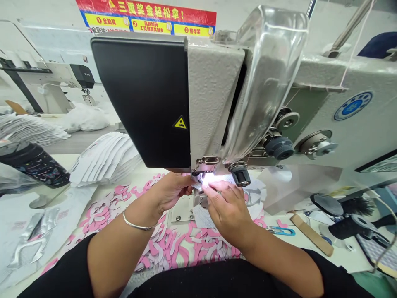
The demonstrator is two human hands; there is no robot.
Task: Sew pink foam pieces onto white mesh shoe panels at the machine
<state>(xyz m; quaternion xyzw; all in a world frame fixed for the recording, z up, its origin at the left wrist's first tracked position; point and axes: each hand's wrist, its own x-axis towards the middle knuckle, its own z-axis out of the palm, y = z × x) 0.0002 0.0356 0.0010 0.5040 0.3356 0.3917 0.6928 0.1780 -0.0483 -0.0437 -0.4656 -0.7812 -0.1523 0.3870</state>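
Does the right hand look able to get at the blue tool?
Probably yes: the blue tool lies beside the right forearm, handle uncovered, though the right hand is at the white piece.

High above and behind the fingers (214,196), a poster (149,16) reads "三重奖金轻松拿!" on red; its yellow boxes (151,25) carry "1 全勤奖", "2" with "工资越高奖越多", and "3 推荐奖". Just above and left of the fingers, a yellow warning triangle (180,123) marks the machine's black cover (142,95). Up and right of them, the machine body (380,89) bears a round blue emblem (352,106), its lettering illegible.
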